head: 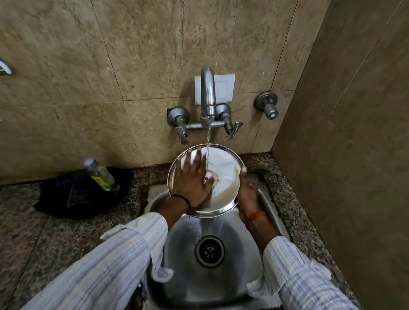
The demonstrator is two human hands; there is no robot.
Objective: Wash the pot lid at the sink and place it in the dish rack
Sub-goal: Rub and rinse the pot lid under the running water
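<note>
A round steel pot lid is held tilted over the steel sink, under a thin stream of water from the wall tap. My left hand lies flat on the lid's inner face, fingers spread, next to the water stream. My right hand grips the lid's right rim, thumb on the edge. The lid's lower edge is partly hidden by my left wrist. No dish rack is in view.
A black basket with a bottle of dish liquid stands on the granite counter left of the sink. Tap handles stick out from the tiled wall. A side wall closes in on the right.
</note>
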